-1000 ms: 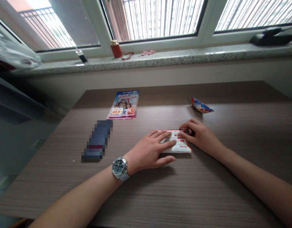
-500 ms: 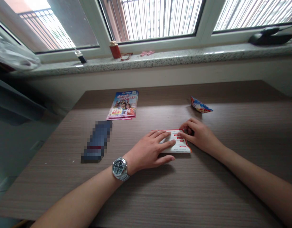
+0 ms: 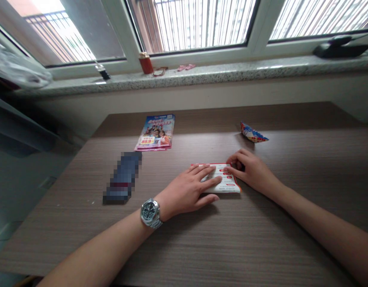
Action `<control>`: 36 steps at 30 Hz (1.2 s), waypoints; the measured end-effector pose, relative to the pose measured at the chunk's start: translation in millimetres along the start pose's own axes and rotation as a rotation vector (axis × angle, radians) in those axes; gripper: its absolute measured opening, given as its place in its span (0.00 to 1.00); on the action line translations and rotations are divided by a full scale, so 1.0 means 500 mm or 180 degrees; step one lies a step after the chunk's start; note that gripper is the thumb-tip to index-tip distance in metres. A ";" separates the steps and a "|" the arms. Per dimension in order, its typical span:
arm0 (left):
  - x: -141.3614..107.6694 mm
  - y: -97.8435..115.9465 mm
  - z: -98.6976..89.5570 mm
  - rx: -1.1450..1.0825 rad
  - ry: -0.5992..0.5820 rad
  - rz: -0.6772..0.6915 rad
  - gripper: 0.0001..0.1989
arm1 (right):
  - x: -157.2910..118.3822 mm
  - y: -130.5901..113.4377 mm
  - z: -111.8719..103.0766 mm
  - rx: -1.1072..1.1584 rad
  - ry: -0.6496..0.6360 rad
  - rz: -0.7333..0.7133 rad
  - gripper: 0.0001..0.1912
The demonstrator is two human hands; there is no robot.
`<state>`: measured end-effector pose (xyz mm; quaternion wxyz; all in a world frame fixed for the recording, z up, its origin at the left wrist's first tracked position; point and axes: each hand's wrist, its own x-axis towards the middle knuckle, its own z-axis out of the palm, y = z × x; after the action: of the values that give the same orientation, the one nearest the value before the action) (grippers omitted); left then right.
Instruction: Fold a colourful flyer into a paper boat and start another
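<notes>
A folded leaflet, white with red labels and a red edge, lies on the table in front of me. My left hand, with a steel watch on its wrist, rests flat on the leaflet with fingers spread and hides its left part. At the leaflet's upper right corner is my right hand, its thumb and curled fingers closed on the paper edge. Beyond it stands a small folded paper piece, blue, red and yellow, with a pointed shape.
A stack of colourful flyers lies at the back left of the wooden table. Nearer sits a dark, pixelated oblong thing. On the stone windowsill stand a red container and a black device.
Almost nothing differs. My left hand has shifted very slightly to the left on the leaflet; my right hand keeps its place at the corner.
</notes>
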<state>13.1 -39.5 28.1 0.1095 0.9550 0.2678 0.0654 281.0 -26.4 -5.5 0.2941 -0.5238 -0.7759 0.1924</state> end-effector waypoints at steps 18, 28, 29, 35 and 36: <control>-0.007 -0.002 0.015 0.0062 -0.0070 -0.0003 0.25 | -0.040 -0.045 -0.004 -0.0654 -0.0234 -0.0801 0.21; -0.007 -0.004 0.015 -0.0093 -0.0033 -0.0066 0.23 | -0.057 -0.045 -0.004 -0.0796 -0.0679 -0.0723 0.25; -0.007 -0.004 0.015 -0.0089 -0.0037 -0.0070 0.23 | -0.057 -0.045 -0.004 -0.0811 -0.0673 -0.0725 0.25; -0.008 -0.002 0.017 -0.0025 -0.0051 -0.0074 0.23 | -0.056 -0.054 -0.002 -0.0843 -0.0627 -0.0664 0.25; -0.008 -0.002 0.017 -0.0023 -0.0045 -0.0072 0.23 | -0.057 -0.057 -0.001 -0.0865 -0.0602 -0.0640 0.25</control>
<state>10.9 -42.4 19.5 0.1155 0.9519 0.2777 0.0584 269.4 -63.3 4.9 0.1641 -0.4581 -0.8674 0.1039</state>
